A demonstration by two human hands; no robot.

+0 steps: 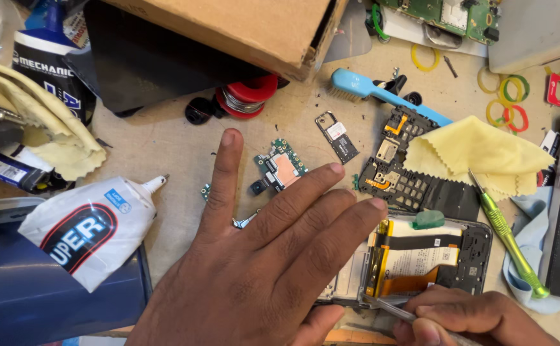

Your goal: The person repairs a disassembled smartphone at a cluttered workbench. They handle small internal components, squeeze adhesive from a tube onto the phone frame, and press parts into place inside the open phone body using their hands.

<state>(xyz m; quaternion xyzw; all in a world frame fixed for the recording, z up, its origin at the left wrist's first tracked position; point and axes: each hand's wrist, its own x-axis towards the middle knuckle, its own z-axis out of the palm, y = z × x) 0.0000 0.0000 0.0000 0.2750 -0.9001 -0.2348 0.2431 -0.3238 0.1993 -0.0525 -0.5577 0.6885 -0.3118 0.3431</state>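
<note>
Left hand (273, 256): open, fingers spread, pressing the opened black phone frame (469, 250) steady.
Right hand (472, 317): pinching thin metal tweezers (392, 309) at the frame's near edge.

Head camera looks steeply down, close over workbench (164, 141).

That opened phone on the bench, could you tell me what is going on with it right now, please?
A person is working on an opened phone with its back off, so the battery and ribbon cables show. The left hand lies flat, fingers spread, over the phone's left end, pinning it to the bench. The right hand holds a thin metal tool against the phone's lower edge. A small circuit board, a yellow cloth and a green screwdriver lie nearby.
</note>
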